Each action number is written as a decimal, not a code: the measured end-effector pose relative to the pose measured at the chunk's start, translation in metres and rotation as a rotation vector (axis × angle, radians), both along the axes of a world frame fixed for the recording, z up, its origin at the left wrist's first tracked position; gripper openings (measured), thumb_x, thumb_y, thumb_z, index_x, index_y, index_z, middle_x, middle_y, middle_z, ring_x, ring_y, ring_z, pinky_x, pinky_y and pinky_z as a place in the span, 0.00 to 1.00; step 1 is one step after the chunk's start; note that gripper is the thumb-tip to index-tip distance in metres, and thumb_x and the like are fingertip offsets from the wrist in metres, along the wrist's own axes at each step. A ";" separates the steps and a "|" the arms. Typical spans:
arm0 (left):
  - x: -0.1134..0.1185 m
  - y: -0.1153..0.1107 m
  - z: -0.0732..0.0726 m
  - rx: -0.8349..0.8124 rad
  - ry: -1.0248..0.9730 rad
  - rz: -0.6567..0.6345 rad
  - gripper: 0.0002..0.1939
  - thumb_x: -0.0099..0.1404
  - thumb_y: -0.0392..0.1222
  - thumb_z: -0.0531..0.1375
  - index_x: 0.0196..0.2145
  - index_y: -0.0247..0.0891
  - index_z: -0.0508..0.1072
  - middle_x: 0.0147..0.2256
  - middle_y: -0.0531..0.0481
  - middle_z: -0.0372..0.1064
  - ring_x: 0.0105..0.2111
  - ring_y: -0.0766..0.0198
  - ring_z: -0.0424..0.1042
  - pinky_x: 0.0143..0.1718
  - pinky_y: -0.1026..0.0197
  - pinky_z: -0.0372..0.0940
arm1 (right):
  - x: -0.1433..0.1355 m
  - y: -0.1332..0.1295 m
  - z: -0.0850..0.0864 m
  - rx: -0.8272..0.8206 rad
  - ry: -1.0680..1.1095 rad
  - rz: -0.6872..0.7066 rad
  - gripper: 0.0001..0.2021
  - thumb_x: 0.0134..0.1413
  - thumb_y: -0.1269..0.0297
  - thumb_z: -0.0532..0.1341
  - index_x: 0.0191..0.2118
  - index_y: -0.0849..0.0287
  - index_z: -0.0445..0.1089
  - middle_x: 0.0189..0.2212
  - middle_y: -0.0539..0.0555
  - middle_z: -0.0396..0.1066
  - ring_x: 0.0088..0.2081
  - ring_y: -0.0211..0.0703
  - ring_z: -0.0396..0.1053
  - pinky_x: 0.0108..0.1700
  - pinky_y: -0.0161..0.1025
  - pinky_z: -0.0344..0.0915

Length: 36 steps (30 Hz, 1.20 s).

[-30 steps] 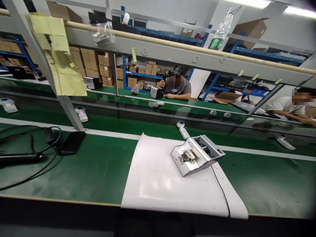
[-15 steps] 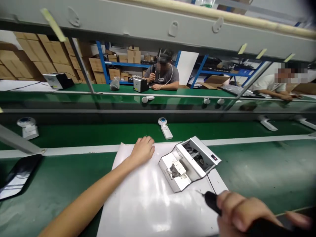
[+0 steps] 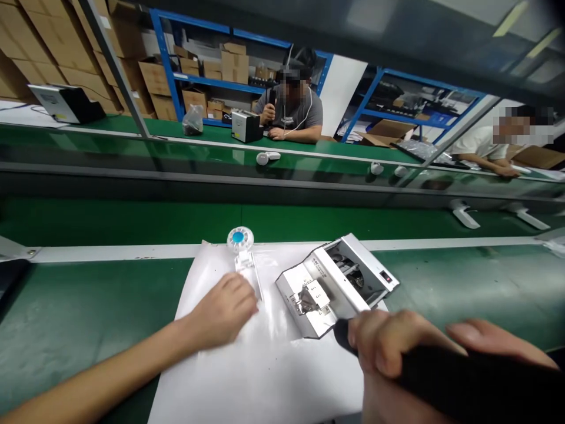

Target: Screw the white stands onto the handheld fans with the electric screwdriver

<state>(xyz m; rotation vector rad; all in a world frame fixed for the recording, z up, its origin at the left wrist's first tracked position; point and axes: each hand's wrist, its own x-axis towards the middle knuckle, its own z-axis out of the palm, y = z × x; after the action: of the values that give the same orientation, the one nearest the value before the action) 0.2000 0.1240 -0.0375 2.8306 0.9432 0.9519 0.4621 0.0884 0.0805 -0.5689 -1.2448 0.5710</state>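
Observation:
My left hand is closed around the lower part of a white device with a round head and blue centre, over the white sheet. To its right, a silver metal machine housing rests tilted on the sheet, its inner parts exposed. My right hand grips a black-handled tool beside the housing's near edge; the tool's tip cannot be made out. A large black shape, which I cannot identify, fills the space between the right hand's fingers and thumb.
A green bench with a white rail spans the view. White devices lie at the back right. Across the line, a person sits by a small machine; another person is at right. A dark beam hangs overhead.
My left hand has taken the white round-headed device from the green strip and drawn it nearer and leftwards. My right hand with the tool has moved left, close to the housing. The view has shifted.

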 end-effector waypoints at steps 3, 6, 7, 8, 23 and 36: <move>0.009 -0.049 -0.009 -0.020 0.010 -0.211 0.05 0.74 0.31 0.57 0.39 0.35 0.71 0.36 0.46 0.69 0.36 0.57 0.64 0.44 0.51 0.59 | -0.041 0.028 -0.010 0.011 0.047 -0.063 0.28 0.60 0.31 0.63 0.51 0.50 0.69 0.20 0.41 0.67 0.15 0.37 0.59 0.17 0.37 0.61; 0.026 -0.072 -0.014 -0.060 0.103 -0.324 0.04 0.74 0.35 0.61 0.38 0.36 0.72 0.35 0.48 0.69 0.34 0.58 0.64 0.43 0.52 0.61 | -0.056 0.048 -0.023 -0.013 0.038 -0.093 0.26 0.59 0.35 0.67 0.47 0.53 0.68 0.19 0.39 0.66 0.14 0.36 0.59 0.17 0.35 0.60; 0.030 -0.076 -0.016 -0.059 0.123 -0.331 0.04 0.75 0.38 0.62 0.39 0.37 0.72 0.36 0.48 0.70 0.34 0.58 0.65 0.42 0.53 0.62 | -0.057 0.052 -0.026 -0.001 0.026 -0.102 0.26 0.59 0.36 0.68 0.47 0.53 0.68 0.19 0.39 0.66 0.14 0.35 0.59 0.17 0.35 0.61; 0.032 -0.078 -0.017 -0.056 0.132 -0.331 0.05 0.75 0.39 0.63 0.40 0.37 0.73 0.37 0.49 0.70 0.34 0.58 0.66 0.42 0.54 0.62 | -0.057 0.053 -0.029 0.011 0.015 -0.116 0.26 0.59 0.36 0.67 0.48 0.53 0.68 0.19 0.39 0.66 0.14 0.35 0.59 0.17 0.36 0.61; 0.028 -0.078 -0.026 -0.160 0.026 -0.367 0.08 0.74 0.42 0.61 0.37 0.37 0.72 0.37 0.46 0.71 0.37 0.54 0.69 0.47 0.51 0.67 | -0.082 -0.004 -0.053 -0.332 -0.015 0.250 0.22 0.68 0.37 0.59 0.55 0.46 0.70 0.22 0.45 0.72 0.20 0.41 0.66 0.27 0.43 0.69; 0.026 -0.076 -0.018 -0.168 0.063 -0.377 0.08 0.75 0.43 0.62 0.37 0.38 0.73 0.37 0.47 0.74 0.37 0.56 0.70 0.50 0.52 0.68 | -0.095 0.007 -0.060 -0.249 -0.007 0.143 0.25 0.61 0.35 0.65 0.51 0.50 0.71 0.20 0.42 0.69 0.16 0.37 0.60 0.20 0.40 0.65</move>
<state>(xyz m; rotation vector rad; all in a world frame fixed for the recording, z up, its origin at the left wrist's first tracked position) 0.2259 0.0478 -0.0555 2.7628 0.4399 0.7065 0.3666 0.0959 0.0206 -0.6934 -1.2357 0.8529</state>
